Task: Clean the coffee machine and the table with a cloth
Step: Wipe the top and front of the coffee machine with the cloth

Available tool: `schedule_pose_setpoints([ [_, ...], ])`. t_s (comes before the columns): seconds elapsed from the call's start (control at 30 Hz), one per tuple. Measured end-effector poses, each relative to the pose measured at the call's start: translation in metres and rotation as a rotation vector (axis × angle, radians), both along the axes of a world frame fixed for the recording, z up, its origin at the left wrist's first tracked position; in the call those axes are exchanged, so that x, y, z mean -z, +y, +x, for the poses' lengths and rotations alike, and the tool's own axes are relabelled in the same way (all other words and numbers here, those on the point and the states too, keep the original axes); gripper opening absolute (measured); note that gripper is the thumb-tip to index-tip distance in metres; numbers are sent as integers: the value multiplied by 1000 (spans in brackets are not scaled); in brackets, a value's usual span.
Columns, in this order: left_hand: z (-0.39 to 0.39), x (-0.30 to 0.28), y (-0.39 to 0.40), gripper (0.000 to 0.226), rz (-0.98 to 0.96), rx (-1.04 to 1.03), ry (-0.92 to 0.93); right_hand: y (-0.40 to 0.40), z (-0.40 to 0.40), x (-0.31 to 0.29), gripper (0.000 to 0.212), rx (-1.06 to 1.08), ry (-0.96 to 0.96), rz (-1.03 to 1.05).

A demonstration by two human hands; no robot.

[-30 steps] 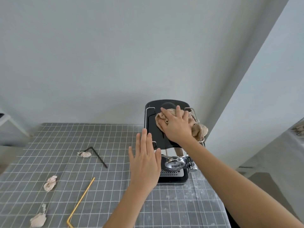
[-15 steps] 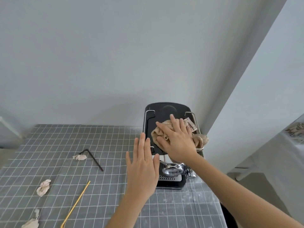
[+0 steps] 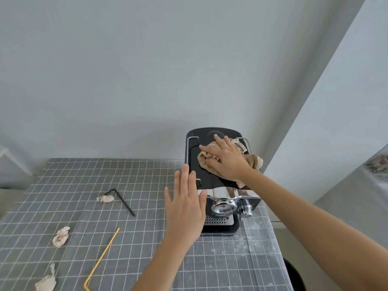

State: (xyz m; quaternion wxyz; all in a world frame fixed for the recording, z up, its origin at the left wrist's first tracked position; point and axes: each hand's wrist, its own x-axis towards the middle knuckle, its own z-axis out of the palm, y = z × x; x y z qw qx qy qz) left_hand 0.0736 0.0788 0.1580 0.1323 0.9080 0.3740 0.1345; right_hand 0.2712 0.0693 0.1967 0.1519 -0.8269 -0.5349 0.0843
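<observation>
A black coffee machine [image 3: 195, 164] with a chrome front stands at the table's far right corner. On its flat top lies a crumpled beige cloth [image 3: 255, 160], and my right hand [image 3: 225, 160] presses down flat on it. My left hand [image 3: 185, 208] rests flat against the machine's left side, fingers straight and together, holding nothing. The table [image 3: 126, 227] has a grey cloth with a white grid; pale dusty smears show on it in front of the machine.
A black bent rod [image 3: 123, 201], a yellow bent rod [image 3: 100, 259] and three crumpled paper scraps [image 3: 60, 236] lie on the left half of the table. A grey wall runs behind the table, a white wall stands right of the machine, and the table's right edge drops away.
My right hand slid the cloth toward me on the machine top, then back toward the rear. My left hand stayed against the machine's side.
</observation>
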Motion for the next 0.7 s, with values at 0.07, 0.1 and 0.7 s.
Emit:
schedule_pose_setpoints([
  [0.07, 1, -1, 1, 64, -1, -2, 7, 10, -3, -1, 51, 120, 1, -10],
  [0.1, 1, -2, 1, 64, 1, -6, 12, 17, -8, -1, 52, 214, -5, -22],
  [0.7, 0, -1, -2, 68, -23, -6, -29, 8, -3, 1, 46, 39, -6, 28],
])
